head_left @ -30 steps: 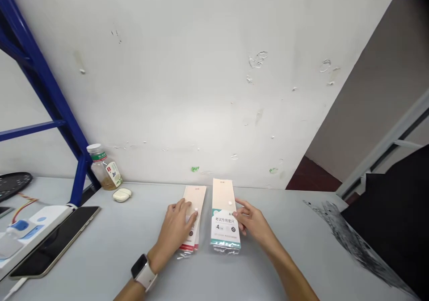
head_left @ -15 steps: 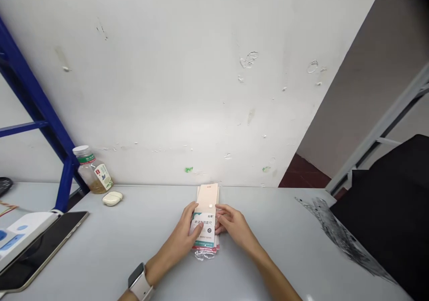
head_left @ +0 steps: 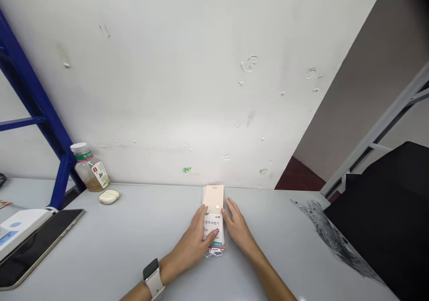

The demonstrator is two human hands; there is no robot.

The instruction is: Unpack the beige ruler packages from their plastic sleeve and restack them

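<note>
— What is different from a second ago?

— The two ruler-set packets [head_left: 213, 198] lay side by side then, one under each hand. Now they sit as one stack, the green-labelled packet on top and a red edge of the other peeking out at the near end.

— Where is the stack?

— Flat on the table [head_left: 134, 247], between the two hands, with its far end reaching past the fingertips toward the wall.

— And the left hand [head_left: 196, 236]?

— It lies along the stack's left edge, fingers stretched out and held together, thumb laid across the printed label. It rests on the packets rather than pinching them. The watch [head_left: 153, 281] sits on that wrist.

— The right hand [head_left: 236, 227]?

— Flat as well, fingers straight and close together, pressed against the stack's right edge. A second ago it held its own packet apart; now both hands have closed in on the one pile.

— So what does that tell you?

— I judge the merging is done, and the hands are squaring the edges.

— Anything else nearby?

— Well off to the left of the left hand are a bottle [head_left: 89, 173], a small earbud case [head_left: 109, 196] and a tablet [head_left: 40, 243], none of them touched.
</note>
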